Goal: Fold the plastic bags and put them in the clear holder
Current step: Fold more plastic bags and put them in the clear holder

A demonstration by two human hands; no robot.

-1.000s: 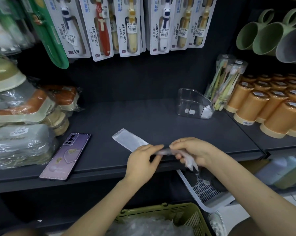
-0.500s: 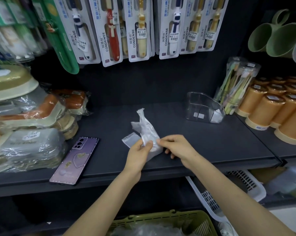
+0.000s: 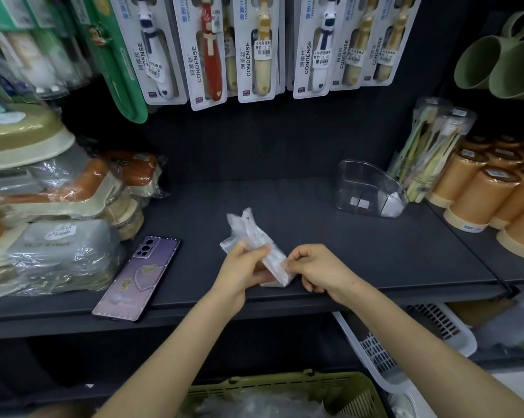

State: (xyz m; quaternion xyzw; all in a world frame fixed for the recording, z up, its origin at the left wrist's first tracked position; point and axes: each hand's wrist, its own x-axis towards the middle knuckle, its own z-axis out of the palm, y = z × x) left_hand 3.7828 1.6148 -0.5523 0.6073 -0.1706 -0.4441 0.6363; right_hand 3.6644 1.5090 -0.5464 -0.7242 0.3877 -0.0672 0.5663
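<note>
A translucent plastic bag (image 3: 256, 241), folded into a narrow strip with its loose end sticking up, lies over the front of the dark shelf (image 3: 360, 251). My left hand (image 3: 242, 271) grips its left side with thumb and fingers. My right hand (image 3: 318, 271) pinches the folded lower corner on the right. The clear holder (image 3: 365, 188) stands at the back right of the shelf, with a folded white bag (image 3: 390, 205) inside its right end.
A purple phone (image 3: 138, 277) lies at the shelf's front left beside wrapped soap dishes (image 3: 58, 206). Orange cups (image 3: 493, 197) and a toothbrush pack (image 3: 429, 146) stand right of the holder. Toothbrush cards (image 3: 254, 46) hang above. A green basket (image 3: 285, 396) with more bags sits below.
The flat strip stretched between my hands has been folded over and bunched. Both hands moved closer together over the shelf's front, and the bag's loose end now points up.
</note>
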